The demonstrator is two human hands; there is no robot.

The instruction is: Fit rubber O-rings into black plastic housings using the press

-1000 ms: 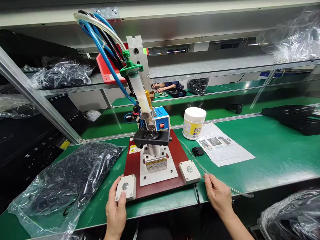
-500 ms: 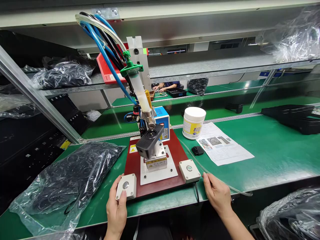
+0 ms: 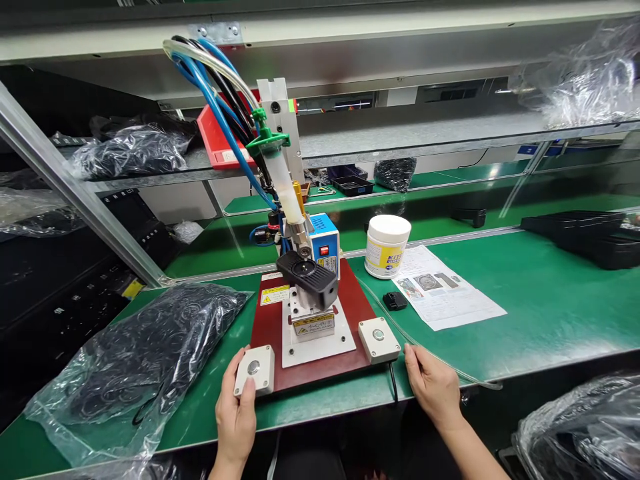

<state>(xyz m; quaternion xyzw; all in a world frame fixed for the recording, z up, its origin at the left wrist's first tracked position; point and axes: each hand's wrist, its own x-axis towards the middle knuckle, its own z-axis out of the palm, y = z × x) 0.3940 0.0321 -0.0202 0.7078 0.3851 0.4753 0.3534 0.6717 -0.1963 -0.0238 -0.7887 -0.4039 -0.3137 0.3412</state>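
Note:
My left hand [image 3: 235, 413] is closed on a cream push-button box [image 3: 254, 371], fingers along its left side and thumb on top just below the round button. Beside the corner of a second button box [image 3: 379, 340], my right hand [image 3: 434, 387] rests at the bench edge. Its thumb stands apart from loosely curled, partly hidden fingers, and I see nothing held. Between the boxes is a dispensing machine on a dark red base [image 3: 345, 357]. Under the nozzle of its white syringe [image 3: 284, 190], a black plastic housing with a round speaker-like recess [image 3: 307, 277] sits on the metal fixture.
Bagged black parts [image 3: 150, 353] lie left of the machine. To its right are a white tub [image 3: 387, 247], a small black part [image 3: 395, 301], a printed sheet [image 3: 445, 290] and a clear tube. A shelf [image 3: 400, 133] spans above; a red bin [image 3: 215, 137] stands on it.
The black housing has swung round under the nozzle: its long end pointed lower left and now points lower right. The blue box's red switch has come into view. My hands have barely moved.

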